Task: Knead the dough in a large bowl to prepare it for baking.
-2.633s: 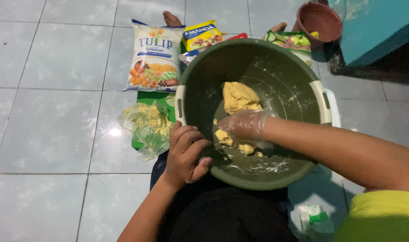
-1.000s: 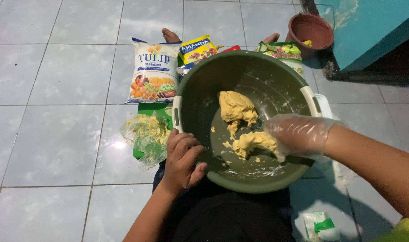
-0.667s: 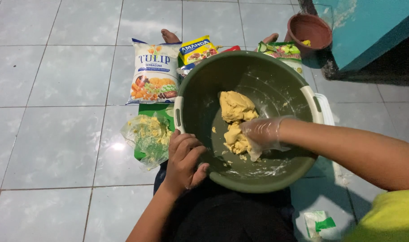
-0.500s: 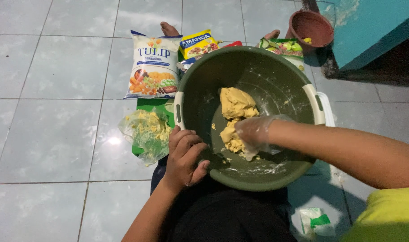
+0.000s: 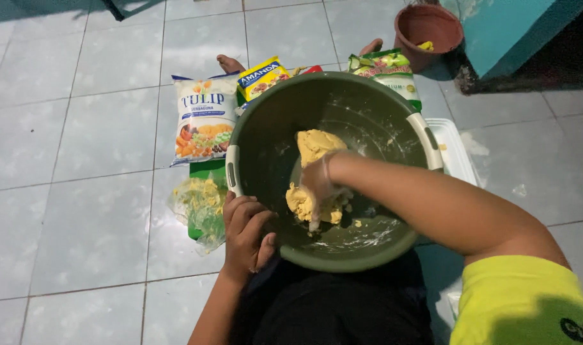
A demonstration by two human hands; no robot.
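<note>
On the tiled floor (image 5: pixel 80 211), a round olive-green basin (image 5: pixel 368 102) with pale handles rests against the seated person's lap. Beyond its far rim lie three packages: a tall white bag (image 5: pixel 204 118) printed with vegetables at the left, lying flat; a small yellow packet (image 5: pixel 263 76) just beside it, tilted, its lower end hidden by the rim; and a green packet (image 5: pixel 387 69) at the right, partly behind the basin. A crumpled clear wrapper (image 5: pixel 201 206) with yellow smears lies on a green sheet by the basin's left side. A brown bowl (image 5: pixel 427 29) stands farther off, near a teal wall (image 5: pixel 515 25). A white tray (image 5: pixel 454 150) lies along the basin's right edge.

Yellow dough (image 5: pixel 314 145) lies in two lumps on the basin floor, near its centre. The right hand (image 5: pixel 320 185), in a thin clear glove, presses down into the nearer lump, fingers curled into it. The left hand (image 5: pixel 247 233) clasps the near left rim, fingers folded over the edge.

Bare tiles extend to the left and upper left; the right side is crowded by tray and wall.
</note>
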